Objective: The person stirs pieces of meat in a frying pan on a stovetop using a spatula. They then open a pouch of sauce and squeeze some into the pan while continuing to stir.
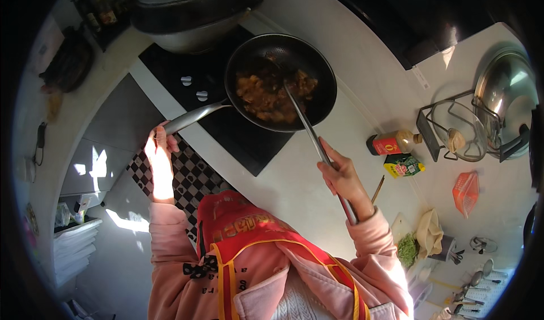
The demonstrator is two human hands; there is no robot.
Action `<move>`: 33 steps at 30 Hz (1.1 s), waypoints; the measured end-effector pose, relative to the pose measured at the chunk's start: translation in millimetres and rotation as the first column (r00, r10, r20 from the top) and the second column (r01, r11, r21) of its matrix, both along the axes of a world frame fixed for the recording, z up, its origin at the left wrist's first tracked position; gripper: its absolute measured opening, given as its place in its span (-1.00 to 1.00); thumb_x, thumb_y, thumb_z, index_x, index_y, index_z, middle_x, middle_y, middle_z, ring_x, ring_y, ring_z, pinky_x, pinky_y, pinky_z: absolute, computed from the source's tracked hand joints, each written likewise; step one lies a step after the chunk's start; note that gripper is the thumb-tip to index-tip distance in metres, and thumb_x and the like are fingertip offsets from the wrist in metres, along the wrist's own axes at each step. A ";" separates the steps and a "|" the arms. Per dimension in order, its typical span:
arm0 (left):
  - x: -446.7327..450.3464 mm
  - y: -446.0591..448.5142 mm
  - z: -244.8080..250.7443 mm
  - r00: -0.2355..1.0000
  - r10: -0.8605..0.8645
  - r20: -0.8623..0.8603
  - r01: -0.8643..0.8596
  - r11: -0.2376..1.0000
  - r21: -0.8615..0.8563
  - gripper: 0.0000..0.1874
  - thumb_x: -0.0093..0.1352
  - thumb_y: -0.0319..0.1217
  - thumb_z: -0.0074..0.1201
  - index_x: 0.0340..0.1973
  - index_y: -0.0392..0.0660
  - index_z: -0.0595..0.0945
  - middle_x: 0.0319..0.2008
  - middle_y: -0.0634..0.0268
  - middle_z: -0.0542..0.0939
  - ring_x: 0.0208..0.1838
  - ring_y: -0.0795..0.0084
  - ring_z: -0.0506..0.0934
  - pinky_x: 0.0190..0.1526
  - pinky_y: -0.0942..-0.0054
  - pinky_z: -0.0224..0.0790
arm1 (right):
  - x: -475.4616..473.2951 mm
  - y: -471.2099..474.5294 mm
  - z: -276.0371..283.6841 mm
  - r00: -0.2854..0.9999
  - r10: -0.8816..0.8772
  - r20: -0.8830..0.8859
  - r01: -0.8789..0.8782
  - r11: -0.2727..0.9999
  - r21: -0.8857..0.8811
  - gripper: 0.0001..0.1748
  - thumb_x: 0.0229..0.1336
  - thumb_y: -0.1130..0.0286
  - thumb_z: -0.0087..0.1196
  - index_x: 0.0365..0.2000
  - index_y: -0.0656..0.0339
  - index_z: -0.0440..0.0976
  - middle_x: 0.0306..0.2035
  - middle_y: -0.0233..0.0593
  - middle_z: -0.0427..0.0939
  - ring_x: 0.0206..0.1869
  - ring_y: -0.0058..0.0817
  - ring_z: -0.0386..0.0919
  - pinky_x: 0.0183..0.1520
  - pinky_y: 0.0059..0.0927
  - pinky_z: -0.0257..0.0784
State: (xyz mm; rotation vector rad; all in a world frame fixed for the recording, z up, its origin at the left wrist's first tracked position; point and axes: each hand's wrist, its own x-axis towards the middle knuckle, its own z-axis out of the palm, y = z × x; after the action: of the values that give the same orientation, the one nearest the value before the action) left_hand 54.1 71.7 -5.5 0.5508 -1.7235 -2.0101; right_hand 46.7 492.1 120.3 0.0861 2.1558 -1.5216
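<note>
A dark frying pan [312, 56] is over the black cooktop [255, 150], with brown cooked food [263, 101] inside. My left hand [161, 152] grips the end of its metal handle [193, 117]. In my right hand [342, 175] is the shaft of a long metal utensil [307, 122]; its lower end is among the food, so its shape is hidden. A red apron [250, 226] with yellow trim covers my front. Whether the pan touches the cooktop cannot be told.
A large lidded pot [193, 22] stands behind the pan. To the right are a bottle with a red label [389, 143], a green packet [403, 166], chopsticks [378, 188], a rack with pan lids [429, 135], an orange basket [465, 192] and chopped greens [407, 250].
</note>
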 end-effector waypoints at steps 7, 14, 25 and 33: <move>-1.2 -1.3 2.1 0.999 0.001 0.032 0.000 1.000 -0.024 -0.53 0.60 -0.09 -0.05 0.04 -0.29 0.63 -0.59 0.42 0.44 -0.55 0.66 0.35 -0.48 0.65 0.26 | 31.5 17.6 -12.1 0.992 0.079 -0.100 -0.053 0.970 0.236 -0.31 0.31 0.50 0.10 0.43 0.09 0.23 -0.61 -0.44 0.29 -0.62 -0.74 0.21 -0.53 -0.59 0.23; -2.8 -2.3 0.5 1.000 0.012 0.026 -0.011 1.000 -0.020 -0.55 0.60 -0.13 -0.06 0.05 -0.31 0.62 -0.58 0.41 0.44 -0.55 0.65 0.35 -0.47 0.62 0.25 | -14.1 43.6 -31.6 0.942 -0.119 -0.315 0.179 0.969 0.170 -0.34 0.39 0.52 -0.01 0.45 0.09 0.18 -0.74 -0.57 0.25 -0.79 -0.76 0.12 -0.72 -0.55 0.09; -0.1 -1.8 -0.4 1.000 -0.008 -0.007 0.008 1.000 -0.015 -0.57 0.61 -0.15 -0.07 0.05 -0.31 0.61 -0.58 0.40 0.45 -0.56 0.64 0.35 -0.49 0.62 0.22 | 19.4 10.4 1.6 0.997 -0.017 -0.073 0.029 0.986 0.164 -0.31 0.37 0.53 0.02 0.46 0.08 0.16 -0.72 -0.58 0.25 -0.75 -0.78 0.17 -0.67 -0.58 0.12; -2.0 1.7 2.5 1.000 -0.019 0.000 0.019 1.000 0.009 -0.58 0.61 -0.17 -0.08 0.04 -0.30 0.62 -0.58 0.41 0.46 -0.56 0.64 0.35 -0.49 0.63 0.25 | 21.1 23.8 -47.6 0.937 0.146 -0.316 -0.056 0.960 0.276 -0.30 0.34 0.53 0.08 0.44 0.00 0.22 -0.68 -0.57 0.28 -0.72 -0.76 0.21 -0.64 -0.59 0.20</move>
State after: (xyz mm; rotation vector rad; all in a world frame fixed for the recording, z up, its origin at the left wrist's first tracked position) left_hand 52.1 73.4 -3.0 0.5400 -1.7266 -2.0321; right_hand 67.8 516.0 72.7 -0.2082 2.5786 -1.2537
